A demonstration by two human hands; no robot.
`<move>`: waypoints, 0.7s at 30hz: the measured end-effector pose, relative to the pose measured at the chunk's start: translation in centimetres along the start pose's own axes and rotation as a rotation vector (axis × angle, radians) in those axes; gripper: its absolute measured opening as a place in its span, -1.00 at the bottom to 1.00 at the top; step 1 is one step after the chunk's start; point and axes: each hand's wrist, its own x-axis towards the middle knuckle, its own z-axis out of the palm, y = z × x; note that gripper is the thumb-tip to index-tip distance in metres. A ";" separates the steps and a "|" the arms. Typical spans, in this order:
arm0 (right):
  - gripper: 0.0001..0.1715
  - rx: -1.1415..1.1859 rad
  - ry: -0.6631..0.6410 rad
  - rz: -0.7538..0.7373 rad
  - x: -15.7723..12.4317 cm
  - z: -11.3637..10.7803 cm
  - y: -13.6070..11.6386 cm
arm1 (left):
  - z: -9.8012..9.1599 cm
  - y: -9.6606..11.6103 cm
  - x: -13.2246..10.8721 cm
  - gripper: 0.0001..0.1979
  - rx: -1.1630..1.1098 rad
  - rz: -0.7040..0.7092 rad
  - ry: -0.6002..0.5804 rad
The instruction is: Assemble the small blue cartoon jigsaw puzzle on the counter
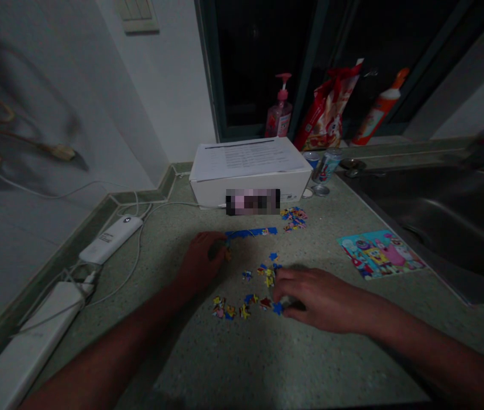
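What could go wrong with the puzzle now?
The left hand is right by the end of the blue strip, so a bump might shift it or break it apart.
The right hand is right by the small loose pieces, so it might nudge or scatter some.
The picture card lies near the sink; if pushed that way, it could slide in.

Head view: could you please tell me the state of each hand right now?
Left hand: curled by the blue jigsaw strip; whether holding anything cannot be told.
Right hand: curled by a blue jigsaw piece; whether gripping it cannot be told.
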 end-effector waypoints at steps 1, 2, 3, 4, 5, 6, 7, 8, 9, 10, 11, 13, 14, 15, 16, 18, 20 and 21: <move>-0.72 0.008 -0.007 0.000 0.1 0.0 0.0 | 0.0 0.0 0.0 -0.71 0.000 -0.003 -0.001; -0.74 0.015 -0.008 -0.002 0.1 0.0 0.1 | 0.0 0.0 0.0 -0.71 0.000 -0.005 -0.005; -0.75 0.019 -0.005 -0.001 0.2 0.0 0.1 | 0.0 0.0 0.0 -0.71 -0.001 -0.006 -0.009; -0.76 0.022 0.001 -0.001 0.2 0.0 0.1 | 0.0 0.0 0.0 -0.71 -0.001 -0.007 -0.010; -0.76 0.023 0.008 -0.002 0.3 0.1 0.2 | 0.0 0.0 0.0 -0.71 -0.002 -0.008 -0.012; -0.76 0.023 0.015 -0.001 0.3 0.1 0.2 | -0.1 -0.1 0.0 -0.72 -0.001 -0.009 -0.014; -0.76 0.024 0.020 -0.003 0.3 0.1 0.2 | 0.0 -0.1 0.0 -0.72 0.000 -0.010 -0.014; -0.76 0.027 0.024 -0.005 0.4 0.2 0.2 | 0.0 -0.1 0.0 -0.72 -0.001 -0.011 -0.013; -0.76 0.032 0.027 -0.009 0.4 0.3 0.2 | 0.0 -0.1 0.0 -0.72 -0.002 -0.011 -0.007; -0.76 0.040 0.032 -0.014 0.4 0.4 0.3 | 0.1 -0.2 0.0 -0.72 -0.005 -0.010 -0.002; -0.75 0.050 0.039 -0.018 0.5 0.5 0.3 | 0.1 -0.2 0.0 -0.72 -0.009 -0.007 0.002; -0.75 0.080 0.055 -0.029 0.6 0.6 0.4 | 0.2 -0.2 0.0 -0.73 -0.013 -0.001 0.007; -0.75 0.100 0.059 -0.036 0.6 0.7 0.5 | 0.2 -0.2 0.0 -0.73 -0.012 0.003 0.005; -0.74 0.125 0.061 -0.043 0.6 0.8 0.6 | 0.1 -0.2 0.0 -0.73 -0.010 0.006 0.002; -0.74 0.152 0.060 -0.050 0.7 0.8 0.7 | 0.1 -0.1 0.0 -0.73 -0.009 0.008 -0.001; -0.73 0.211 0.060 -0.052 0.8 0.8 1.0 | 0.0 0.0 0.0 -0.72 -0.008 0.009 -0.006; -0.73 0.266 0.071 -0.037 0.9 0.7 1.5 | 0.0 0.1 0.0 -0.72 -0.010 0.004 -0.011; -0.75 0.292 0.087 -0.026 1.0 0.6 1.9 | 0.0 0.1 0.0 -0.72 -0.011 0.000 -0.011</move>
